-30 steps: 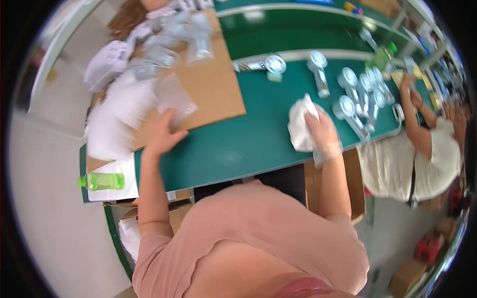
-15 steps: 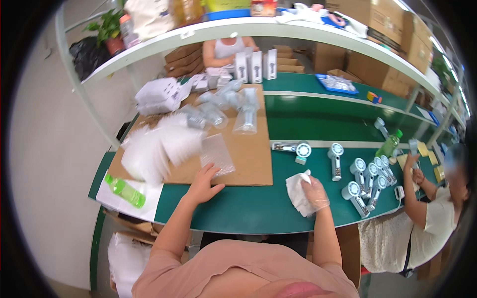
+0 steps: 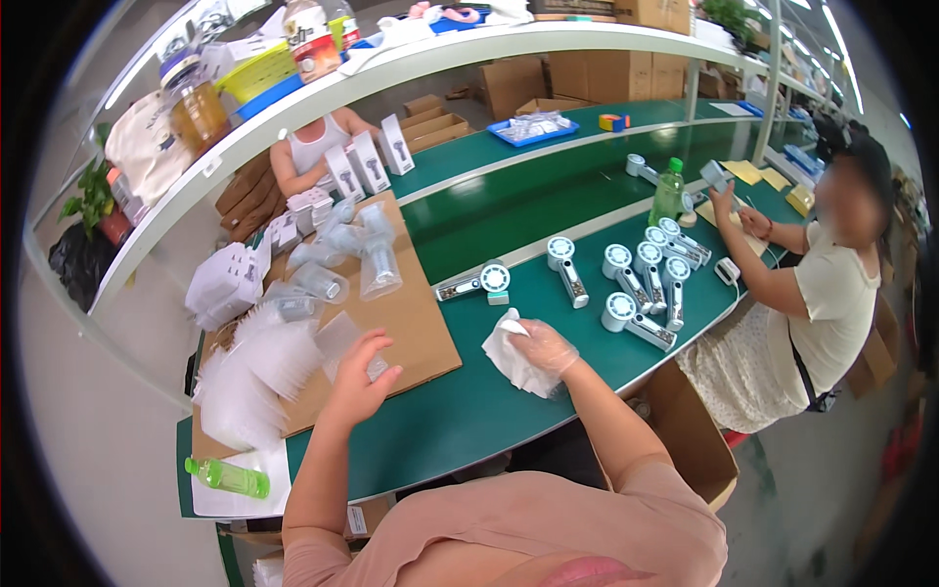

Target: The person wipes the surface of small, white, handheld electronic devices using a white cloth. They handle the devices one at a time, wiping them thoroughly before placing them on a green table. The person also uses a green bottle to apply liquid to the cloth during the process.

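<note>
My left hand (image 3: pixel 358 378) rests with spread fingers on a clear plastic bag (image 3: pixel 342 342) lying on the brown cardboard sheet (image 3: pixel 416 328). My right hand (image 3: pixel 548 347), in a thin clear glove, grips a crumpled white cloth (image 3: pixel 511 360) just above the green table (image 3: pixel 469 411). A small white handheld fan (image 3: pixel 476 284) lies flat a little beyond the cloth. More white fans (image 3: pixel 641 279) stand and lie to the right of it.
A stack of clear bags (image 3: pixel 249 377) and bagged fans (image 3: pixel 377 264) cover the cardboard's left and far parts. A green bottle (image 3: pixel 227 476) lies at the near left corner. A seated person (image 3: pixel 822 284) works at the right; another person (image 3: pixel 313 147) sits across the table. A second green bottle (image 3: pixel 668 193) stands far right.
The view has tilted up and swung, showing more of the shelf and far table. My left hand stays on the clear bag and my right hand still holds the cloth.
</note>
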The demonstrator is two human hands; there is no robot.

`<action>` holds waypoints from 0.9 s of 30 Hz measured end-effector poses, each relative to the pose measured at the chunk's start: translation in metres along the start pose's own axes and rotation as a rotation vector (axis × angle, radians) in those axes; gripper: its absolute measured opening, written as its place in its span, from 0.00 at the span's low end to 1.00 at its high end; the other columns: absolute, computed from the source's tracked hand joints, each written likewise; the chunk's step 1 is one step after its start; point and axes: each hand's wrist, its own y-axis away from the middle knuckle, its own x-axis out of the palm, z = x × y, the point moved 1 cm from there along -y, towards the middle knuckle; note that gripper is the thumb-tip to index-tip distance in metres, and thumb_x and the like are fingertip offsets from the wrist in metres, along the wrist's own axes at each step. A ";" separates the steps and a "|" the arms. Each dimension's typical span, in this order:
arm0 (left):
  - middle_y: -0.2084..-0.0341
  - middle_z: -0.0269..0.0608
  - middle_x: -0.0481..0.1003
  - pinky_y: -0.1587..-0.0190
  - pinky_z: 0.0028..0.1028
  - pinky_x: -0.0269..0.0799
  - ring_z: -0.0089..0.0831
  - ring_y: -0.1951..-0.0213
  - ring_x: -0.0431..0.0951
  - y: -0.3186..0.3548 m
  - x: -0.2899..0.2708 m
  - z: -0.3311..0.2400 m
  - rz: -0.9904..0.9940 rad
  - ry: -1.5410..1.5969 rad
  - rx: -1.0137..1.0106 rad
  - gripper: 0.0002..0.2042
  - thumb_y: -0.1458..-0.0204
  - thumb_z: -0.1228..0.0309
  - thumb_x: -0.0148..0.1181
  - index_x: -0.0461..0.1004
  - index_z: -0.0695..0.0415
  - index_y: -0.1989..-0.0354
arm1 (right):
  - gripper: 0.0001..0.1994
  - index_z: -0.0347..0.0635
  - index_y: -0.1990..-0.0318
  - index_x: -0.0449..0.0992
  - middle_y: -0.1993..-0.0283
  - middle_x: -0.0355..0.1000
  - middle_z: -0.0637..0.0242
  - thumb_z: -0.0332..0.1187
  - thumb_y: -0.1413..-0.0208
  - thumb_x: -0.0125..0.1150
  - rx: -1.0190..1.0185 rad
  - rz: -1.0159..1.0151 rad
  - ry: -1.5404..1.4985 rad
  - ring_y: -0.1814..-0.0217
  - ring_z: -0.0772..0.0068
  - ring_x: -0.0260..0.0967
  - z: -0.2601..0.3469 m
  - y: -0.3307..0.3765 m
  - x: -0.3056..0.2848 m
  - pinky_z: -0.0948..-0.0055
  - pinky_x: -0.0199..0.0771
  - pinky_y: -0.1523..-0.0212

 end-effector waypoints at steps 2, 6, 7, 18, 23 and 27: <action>0.46 0.51 0.69 0.43 0.37 0.64 0.48 0.44 0.69 -0.008 0.008 -0.016 0.053 0.003 0.040 0.18 0.53 0.72 0.64 0.71 0.59 0.52 | 0.18 0.39 0.52 0.74 0.60 0.75 0.52 0.41 0.47 0.58 -0.059 -0.031 0.183 0.57 0.54 0.71 0.011 0.001 -0.003 0.62 0.71 0.55; 0.46 0.50 0.69 0.43 0.36 0.64 0.47 0.44 0.69 -0.018 0.029 -0.028 0.108 0.147 0.069 0.18 0.52 0.72 0.63 0.71 0.59 0.52 | 0.26 0.35 0.52 0.73 0.58 0.75 0.46 0.47 0.52 0.65 -0.143 -0.176 0.326 0.54 0.43 0.72 0.042 0.002 -0.023 0.56 0.71 0.52; 0.46 0.50 0.69 0.43 0.36 0.64 0.47 0.43 0.69 -0.020 0.033 -0.030 0.125 0.176 0.066 0.18 0.51 0.72 0.63 0.71 0.59 0.52 | 0.26 0.35 0.52 0.74 0.57 0.75 0.46 0.47 0.53 0.65 -0.135 -0.204 0.339 0.54 0.42 0.72 0.050 0.001 -0.029 0.56 0.71 0.51; 0.54 0.43 0.75 0.55 0.26 0.72 0.29 0.56 0.76 -0.028 0.119 0.012 0.305 1.023 -0.254 0.12 0.43 0.75 0.53 0.71 0.59 0.51 | 0.18 0.32 0.54 0.74 0.66 0.74 0.64 0.36 0.46 0.64 -0.254 -0.368 -0.233 0.65 0.78 0.70 0.094 -0.031 -0.096 0.76 0.73 0.62; 0.52 0.43 0.74 0.58 0.25 0.72 0.28 0.55 0.76 -0.011 0.160 0.053 0.404 1.493 -0.456 0.13 0.40 0.70 0.52 0.69 0.57 0.49 | 0.19 0.31 0.54 0.74 0.67 0.74 0.66 0.41 0.44 0.58 -0.393 -0.519 -0.006 0.64 0.79 0.70 0.226 -0.095 -0.165 0.76 0.73 0.61; 0.50 0.43 0.73 0.55 0.26 0.71 0.29 0.54 0.76 -0.014 0.159 0.068 0.517 1.604 -0.468 0.13 0.39 0.68 0.51 0.67 0.57 0.48 | 0.22 0.34 0.54 0.75 0.66 0.74 0.65 0.45 0.46 0.61 -0.583 -0.613 0.351 0.64 0.76 0.71 0.289 -0.205 -0.226 0.76 0.73 0.61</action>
